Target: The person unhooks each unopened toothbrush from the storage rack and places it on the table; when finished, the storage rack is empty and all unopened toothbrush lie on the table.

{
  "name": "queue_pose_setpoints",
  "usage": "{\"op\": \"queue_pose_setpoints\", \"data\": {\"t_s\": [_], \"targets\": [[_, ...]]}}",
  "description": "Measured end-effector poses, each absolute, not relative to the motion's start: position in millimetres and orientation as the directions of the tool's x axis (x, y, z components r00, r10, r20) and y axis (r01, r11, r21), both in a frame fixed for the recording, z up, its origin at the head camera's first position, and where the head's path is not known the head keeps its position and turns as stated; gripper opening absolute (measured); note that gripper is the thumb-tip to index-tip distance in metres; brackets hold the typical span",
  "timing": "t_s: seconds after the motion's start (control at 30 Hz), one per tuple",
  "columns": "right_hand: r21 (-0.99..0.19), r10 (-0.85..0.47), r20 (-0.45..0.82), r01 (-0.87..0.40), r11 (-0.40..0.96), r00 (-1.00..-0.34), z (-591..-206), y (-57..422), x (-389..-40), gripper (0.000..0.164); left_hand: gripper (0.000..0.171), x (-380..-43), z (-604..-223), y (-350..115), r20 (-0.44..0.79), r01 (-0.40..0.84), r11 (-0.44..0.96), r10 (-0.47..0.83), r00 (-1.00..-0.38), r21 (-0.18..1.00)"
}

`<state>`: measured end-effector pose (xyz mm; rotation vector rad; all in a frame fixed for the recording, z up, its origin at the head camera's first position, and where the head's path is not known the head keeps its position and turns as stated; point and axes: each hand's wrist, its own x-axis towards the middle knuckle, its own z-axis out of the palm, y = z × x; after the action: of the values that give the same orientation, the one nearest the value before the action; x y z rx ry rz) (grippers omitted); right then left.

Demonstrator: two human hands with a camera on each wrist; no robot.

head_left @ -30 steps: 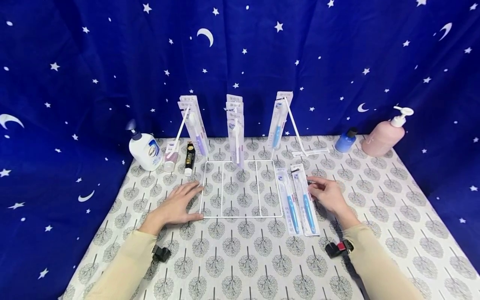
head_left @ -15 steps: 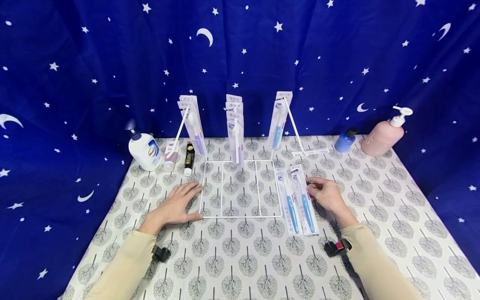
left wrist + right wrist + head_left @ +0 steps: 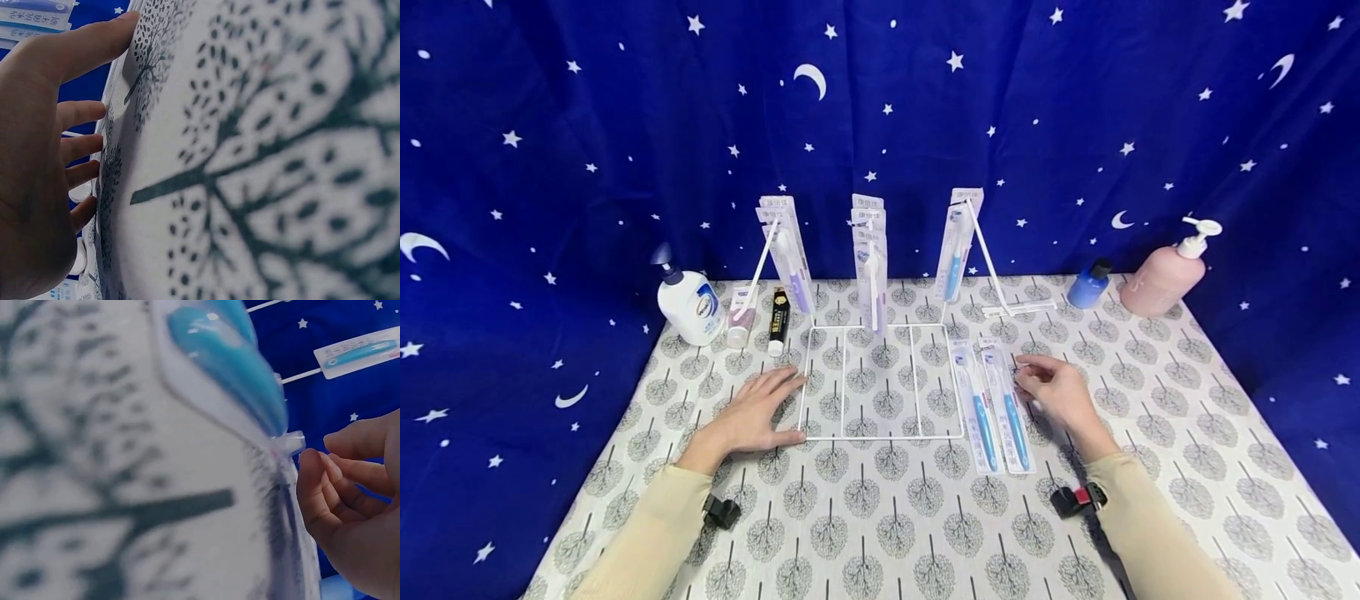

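My left hand (image 3: 747,414) rests on the cloth with fingers spread, its fingertips at the left side wire of a white wire display rack (image 3: 880,437). To the rack's right, two packaged toothbrushes with blue handles, a left one (image 3: 980,412) and a right one (image 3: 1012,417), lie side by side. My right hand (image 3: 1057,396) is just right of the right pack, fingers loosely bent and holding nothing. In the right wrist view its thumb and fingertips (image 3: 310,459) are slightly apart, close to the pack's clear plastic. Packaged toothbrushes hang on the rack's left (image 3: 793,267), middle (image 3: 871,275) and right (image 3: 955,258) hooks.
Behind my left hand stand a white pump bottle (image 3: 688,308), a pinkish tube (image 3: 741,321) and a black tube (image 3: 778,321). At the back right are a blue bottle (image 3: 1087,287), a pink pump bottle (image 3: 1163,279) and flat white strips (image 3: 1018,308). A starry blue curtain (image 3: 880,100) closes the back.
The right toothbrush pack has settled flat beside the other one, and my right fingers have let go of its edge. My left hand has stayed at the rack.
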<state>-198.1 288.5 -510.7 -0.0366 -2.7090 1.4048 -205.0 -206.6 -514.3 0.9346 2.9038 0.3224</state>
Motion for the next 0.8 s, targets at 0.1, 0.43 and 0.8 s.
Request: {"op": "queue_pose_setpoints", "data": {"t_s": [0.1,0.43,0.8], "targets": [[-0.815,0.057,0.126,-0.07,0.575,-0.99,-505,287,-200,0.033,0.094,-204,-515,-207,-0.008,0.57,0.792,0.586,-0.811,0.216],[-0.871,0.069,0.208,-0.153,0.466,-0.976,-463,267,-205,0.029,0.094,-205,-516,-206,-0.025,0.558,0.8,0.577,-0.817,0.222],[-0.911,0.074,0.256,-0.215,0.352,-0.964,-431,246,-216,0.035,0.094,-205,-515,-206,-0.028,0.556,0.802,0.575,-0.818,0.217]]}}
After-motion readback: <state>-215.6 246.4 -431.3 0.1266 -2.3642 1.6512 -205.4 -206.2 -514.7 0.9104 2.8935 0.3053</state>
